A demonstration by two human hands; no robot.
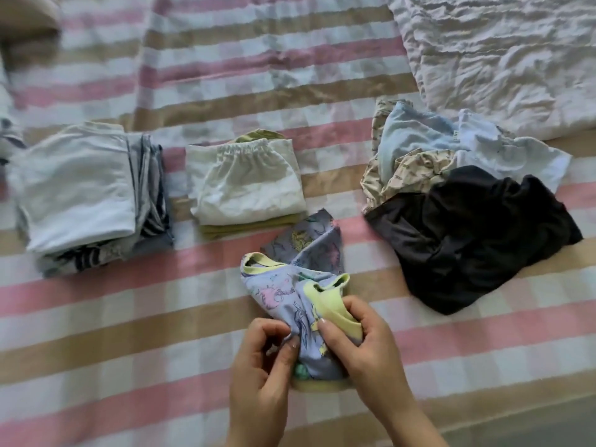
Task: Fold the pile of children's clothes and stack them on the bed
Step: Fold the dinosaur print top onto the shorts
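While it lies bunched on the bed [129, 317] close to the near edge, a lilac top [277, 285] of soft knit, printed with pastel figures and edged in pale yellow ribbing, is held by both hands. A fold of its lilac cloth is pinched between the curled fingers and thumb of the left hand [264, 359], and the yellow-trimmed opening is gripped by the right hand [358, 343]. The bed is covered by a flat woven sheet checked in pink, tan and white bands.

Beyond the top, two folded stacks are set apart from each other. A square stack [77, 188] on the left is topped by smooth pale grey cloth, with striped layers showing at its side. The middle stack [248, 182] is topped by cream shorts with a gathered elastic waist, over olive pieces. To the right, a loose pile [419, 150] of pale blue, white and beige printed pieces is overlapped by a crumpled black garment [477, 237]. A white crinkled blanket [500, 59] is spread behind it.
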